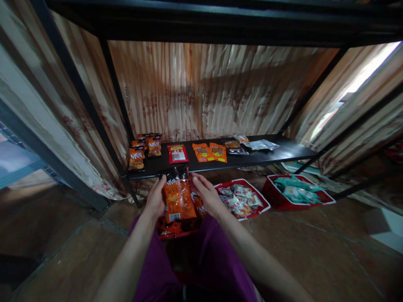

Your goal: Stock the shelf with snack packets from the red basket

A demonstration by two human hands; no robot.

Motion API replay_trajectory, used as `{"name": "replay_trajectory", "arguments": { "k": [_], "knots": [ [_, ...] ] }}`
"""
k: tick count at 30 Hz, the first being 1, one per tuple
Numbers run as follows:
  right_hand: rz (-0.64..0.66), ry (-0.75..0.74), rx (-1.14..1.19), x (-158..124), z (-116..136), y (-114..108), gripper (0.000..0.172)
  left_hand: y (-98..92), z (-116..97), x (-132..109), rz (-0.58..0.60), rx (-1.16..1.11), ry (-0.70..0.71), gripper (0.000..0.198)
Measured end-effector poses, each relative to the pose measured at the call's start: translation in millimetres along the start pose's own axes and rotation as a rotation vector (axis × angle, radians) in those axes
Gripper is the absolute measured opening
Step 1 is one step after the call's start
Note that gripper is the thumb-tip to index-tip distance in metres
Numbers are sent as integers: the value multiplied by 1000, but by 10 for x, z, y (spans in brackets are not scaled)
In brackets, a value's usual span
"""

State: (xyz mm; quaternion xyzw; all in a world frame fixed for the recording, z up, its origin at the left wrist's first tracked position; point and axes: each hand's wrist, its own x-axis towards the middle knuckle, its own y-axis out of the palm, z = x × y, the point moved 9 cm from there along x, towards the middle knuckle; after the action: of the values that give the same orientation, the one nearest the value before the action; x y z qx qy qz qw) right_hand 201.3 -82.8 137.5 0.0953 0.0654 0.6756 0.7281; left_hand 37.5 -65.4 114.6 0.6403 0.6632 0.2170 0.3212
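My left hand [156, 198] grips the left edge of an orange and black snack bag [176, 197], its thumb at the upper corner. My right hand [206, 192] is at the bag's upper right edge with its fingers bent toward it; the exact contact there is hard to see. The bag is upright above a red basket [176, 236] between my knees. More orange snack bags [199, 203] lie in that basket, partly hidden by the held bag and my hands.
Ahead, a black shelf [160, 167] bears several small orange bags [136, 158], a red packet [178, 154], orange packets [210, 152] and a silvery packet [260, 145]. Red baskets hold striped packets [241, 200] and green packets [296, 189]. A white box [385, 228] sits at right.
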Motion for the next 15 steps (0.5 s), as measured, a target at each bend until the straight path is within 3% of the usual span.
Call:
{"name": "replay_trajectory", "arguments": {
  "k": [4,9,15],
  "knots": [
    [36,64,48,175,69,142,31,17,36,-44,30,73,-7,34],
    [-57,110,38,262,-28,84,28,-27,40,-56,7,71,-3,37],
    [-116,120,41,330,-77,36,30,25,113,-144,102,133,-89,36]
  ]
}}
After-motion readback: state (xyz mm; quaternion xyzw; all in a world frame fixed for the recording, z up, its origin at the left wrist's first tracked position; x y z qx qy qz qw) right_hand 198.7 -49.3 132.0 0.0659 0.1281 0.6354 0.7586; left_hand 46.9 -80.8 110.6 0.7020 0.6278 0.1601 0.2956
